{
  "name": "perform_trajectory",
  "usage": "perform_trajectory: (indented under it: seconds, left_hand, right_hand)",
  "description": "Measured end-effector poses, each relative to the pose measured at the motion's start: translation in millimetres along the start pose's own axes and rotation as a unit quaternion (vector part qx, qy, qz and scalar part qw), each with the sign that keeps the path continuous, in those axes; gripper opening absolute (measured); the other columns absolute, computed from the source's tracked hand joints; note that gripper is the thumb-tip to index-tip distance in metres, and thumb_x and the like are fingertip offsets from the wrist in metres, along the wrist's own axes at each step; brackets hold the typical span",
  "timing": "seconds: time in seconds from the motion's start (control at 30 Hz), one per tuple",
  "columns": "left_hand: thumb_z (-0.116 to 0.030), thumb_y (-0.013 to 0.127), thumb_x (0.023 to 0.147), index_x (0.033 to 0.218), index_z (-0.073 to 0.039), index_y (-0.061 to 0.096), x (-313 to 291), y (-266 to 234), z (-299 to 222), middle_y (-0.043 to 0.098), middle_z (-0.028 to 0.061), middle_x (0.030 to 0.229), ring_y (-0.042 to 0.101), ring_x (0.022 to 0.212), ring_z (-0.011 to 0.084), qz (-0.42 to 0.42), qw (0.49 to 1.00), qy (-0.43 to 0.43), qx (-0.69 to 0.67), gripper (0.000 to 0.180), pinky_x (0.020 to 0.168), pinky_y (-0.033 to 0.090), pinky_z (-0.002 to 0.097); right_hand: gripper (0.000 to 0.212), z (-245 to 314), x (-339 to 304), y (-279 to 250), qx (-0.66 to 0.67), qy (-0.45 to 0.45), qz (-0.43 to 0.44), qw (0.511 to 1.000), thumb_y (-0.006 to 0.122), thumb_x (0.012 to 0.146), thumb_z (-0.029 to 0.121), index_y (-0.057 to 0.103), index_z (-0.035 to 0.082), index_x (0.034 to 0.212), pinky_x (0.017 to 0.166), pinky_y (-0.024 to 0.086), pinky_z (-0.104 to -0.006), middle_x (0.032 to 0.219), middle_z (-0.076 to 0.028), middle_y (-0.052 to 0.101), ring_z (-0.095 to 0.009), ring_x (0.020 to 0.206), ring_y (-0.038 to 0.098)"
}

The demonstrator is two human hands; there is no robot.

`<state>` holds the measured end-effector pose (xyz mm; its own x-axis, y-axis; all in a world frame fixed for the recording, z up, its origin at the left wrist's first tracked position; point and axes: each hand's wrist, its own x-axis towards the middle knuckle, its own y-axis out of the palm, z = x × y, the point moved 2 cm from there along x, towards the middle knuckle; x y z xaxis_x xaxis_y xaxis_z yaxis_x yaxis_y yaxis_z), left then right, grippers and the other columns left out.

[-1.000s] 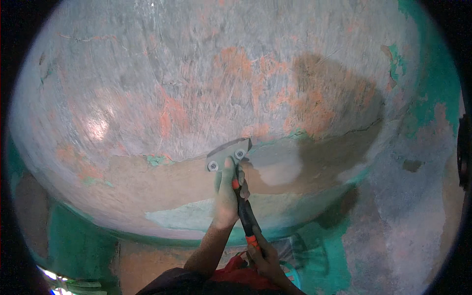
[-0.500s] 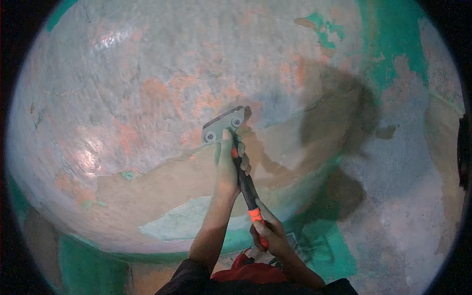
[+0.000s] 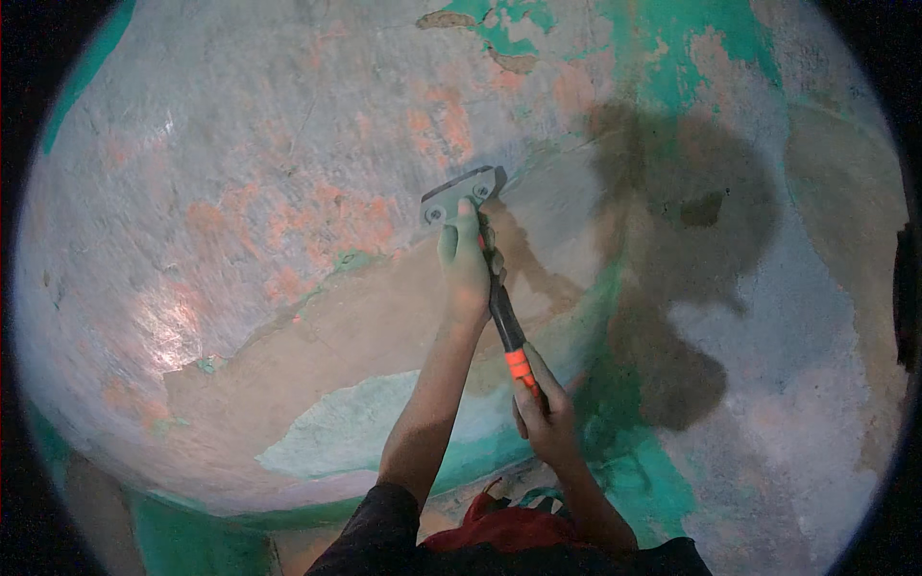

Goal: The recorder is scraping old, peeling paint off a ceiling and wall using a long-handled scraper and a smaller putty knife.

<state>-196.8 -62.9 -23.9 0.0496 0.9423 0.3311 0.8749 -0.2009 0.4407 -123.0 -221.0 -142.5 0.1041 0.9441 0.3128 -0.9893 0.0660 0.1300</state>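
Note:
A long-handled scraper (image 3: 505,322) lies slanted against a curved wall (image 3: 269,115) of worn grey paint, its wide blade fixed with two screws. Around the upper handle just under the blade is my left hand (image 3: 468,264), thumb pressed on the blade's holder. My right hand (image 3: 549,413) grips the orange-banded lower end. The blade's edge meets the wall along the upper border of a bare tan patch (image 3: 317,331). Some fingers of both hands are hidden behind the handle.
Beside the curved part, a flatter wall (image 3: 768,355) on the right carries grey, tan and green patches. A dark head-shaped shadow falls across it. Green paint (image 3: 197,533) shows below the bulge. A red cloth (image 3: 504,523) is at the lower edge, near my body.
The scraper and both hands have moved up and to the right along the wall, still held the same way. The whole view has shifted too.

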Motion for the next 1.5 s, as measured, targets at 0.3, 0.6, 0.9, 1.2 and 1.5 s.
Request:
perform_trajectory:
  seconds: [0.3, 0.6, 0.9, 1.2, 1.5]
  left_hand:
    - [-0.046, 0.051, 0.096, 0.091, -0.014, 0.050, 53, 29, 22, 0.044, -0.0031, 0.065, 0.039, 0.045, 0.0066, -0.018, 0.996, 0.012, 0.087, 0.033, 0.039, 0.033, 0.0234]
    - [-0.044, 0.052, 0.096, 0.087, -0.014, 0.047, 38, 21, 51, 0.044, -0.0032, 0.064, 0.039, 0.044, 0.0063, -0.025, 0.997, -0.042, 0.059, 0.033, 0.038, 0.033, 0.0237]
    - [-0.046, 0.052, 0.096, 0.089, -0.013, 0.049, 44, 18, 56, 0.045, -0.0032, 0.065, 0.040, 0.044, 0.0062, -0.014, 0.997, -0.039, 0.062, 0.033, 0.038, 0.032, 0.0230]
    - [-0.043, 0.054, 0.095, 0.090, -0.011, 0.052, 40, 22, 42, 0.045, -0.0032, 0.066, 0.040, 0.045, 0.0065, -0.043, 0.986, -0.048, 0.153, 0.033, 0.039, 0.033, 0.0235]
    - [-0.038, 0.054, 0.096, 0.085, -0.010, 0.046, 38, 27, 29, 0.044, -0.0028, 0.064, 0.041, 0.046, 0.0057, -0.045, 0.984, -0.056, 0.160, 0.031, 0.039, 0.034, 0.0229]
  right_hand:
    - [0.052, 5, 44, -24, 0.048, -0.037, -0.003, 0.998, 0.045, 0.099, 0.015, 0.031, 0.002, 0.147, 0.054, 0.036, -0.0215, 0.070, 0.004, 0.043, -0.005, 0.057, 0.038]
    - [0.051, -28, 33, -33, -0.032, -0.043, -0.023, 0.998, 0.043, 0.100, 0.015, 0.029, -0.001, 0.147, 0.048, 0.034, -0.0205, 0.068, 0.003, 0.043, -0.004, 0.053, 0.037]
    - [0.051, -23, 38, -31, -0.074, -0.037, -0.019, 0.996, 0.040, 0.100, 0.016, 0.029, -0.003, 0.146, 0.048, 0.034, -0.0217, 0.063, 0.004, 0.041, -0.004, 0.051, 0.038]
    - [0.056, -3, 32, -25, 0.004, 0.053, 0.022, 0.998, 0.042, 0.099, 0.018, 0.023, 0.002, 0.149, 0.053, 0.042, -0.0272, 0.064, -0.002, 0.049, -0.009, 0.055, 0.046]
    - [0.055, 6, 30, -14, 0.014, 0.049, 0.008, 0.999, 0.042, 0.100, 0.019, 0.023, 0.003, 0.149, 0.053, 0.041, -0.0272, 0.062, -0.002, 0.049, -0.009, 0.055, 0.047]
